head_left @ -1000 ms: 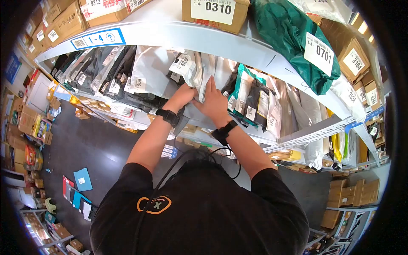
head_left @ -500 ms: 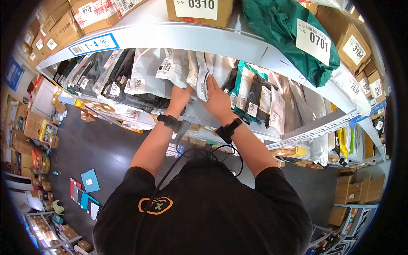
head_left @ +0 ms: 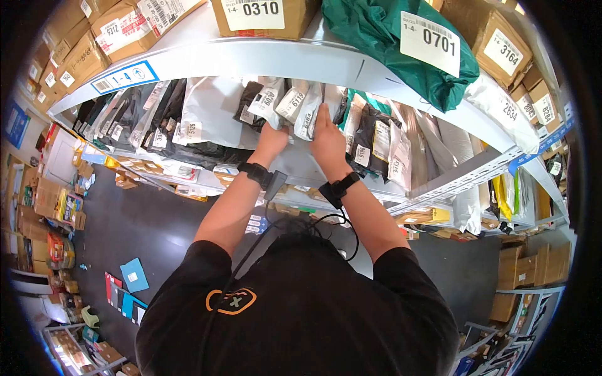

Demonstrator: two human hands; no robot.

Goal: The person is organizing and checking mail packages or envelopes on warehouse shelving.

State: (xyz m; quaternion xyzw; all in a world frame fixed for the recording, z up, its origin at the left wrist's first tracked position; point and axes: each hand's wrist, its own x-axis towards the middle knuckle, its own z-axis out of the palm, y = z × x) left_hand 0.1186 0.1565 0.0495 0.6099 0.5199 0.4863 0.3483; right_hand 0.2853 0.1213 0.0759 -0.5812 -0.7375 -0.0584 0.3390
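Parcels in soft bags stand in a row on the shelf labelled 1-4. My left hand (head_left: 272, 139) is at the lower end of the white bag marked 6020 (head_left: 268, 100), its fingers partly hidden beneath it. Just to the right is a white bag marked 6119 (head_left: 292, 103). My right hand (head_left: 327, 141) touches the right side of a narrow white bag (head_left: 307, 119), fingers pointing up and close together. A small black bag (head_left: 249, 103) shows left of 6020, beside the large white bag marked 5126 (head_left: 210, 109).
Above the row, the shelf beam (head_left: 251, 53) carries boxes, including 0310 (head_left: 266, 15), and a green bag marked 0701 (head_left: 401, 47). More bags (head_left: 376, 141) stand to the right. Flat packages (head_left: 125, 294) lie on the floor at lower left.
The bags between my hands have spread, so the 6119 label and the small black bag now show. My left hand has shifted slightly right, and the shelf appears shifted left in view.
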